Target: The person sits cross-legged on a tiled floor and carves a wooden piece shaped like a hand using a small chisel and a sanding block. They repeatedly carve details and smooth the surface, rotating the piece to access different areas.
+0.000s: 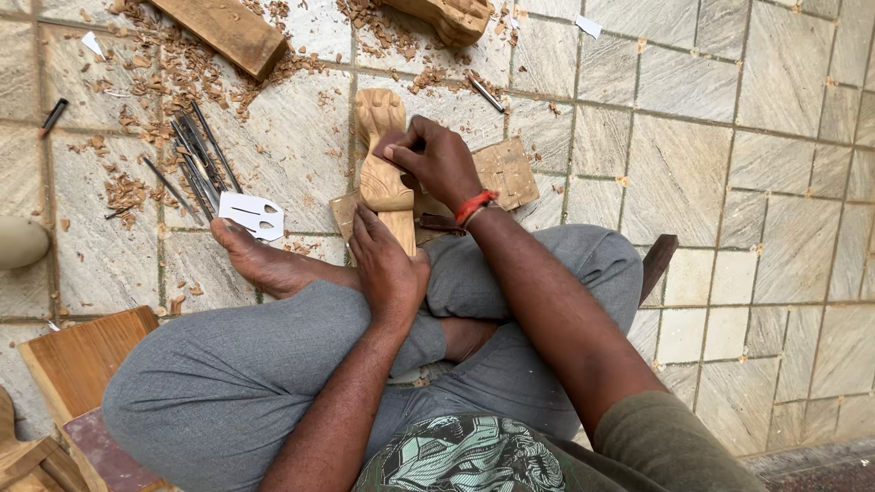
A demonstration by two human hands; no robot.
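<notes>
I sit cross-legged on a stone tile floor. A carved pale wooden leg piece [380,155] lies lengthwise in front of my knees, on a flat wooden board [507,170]. My left hand [387,269] presses down on its near end and holds it. My right hand [437,162], with a red thread at the wrist, pinches a small brown piece of sandpaper [390,144] against the carving's upper part.
Several thin metal chisels [196,159] lie at the left beside a white cut-out template [251,214]. Wood shavings [182,68] cover the upper left. A wood block [228,32] and another carved piece [451,18] lie at the top. Boards [77,360] sit at lower left.
</notes>
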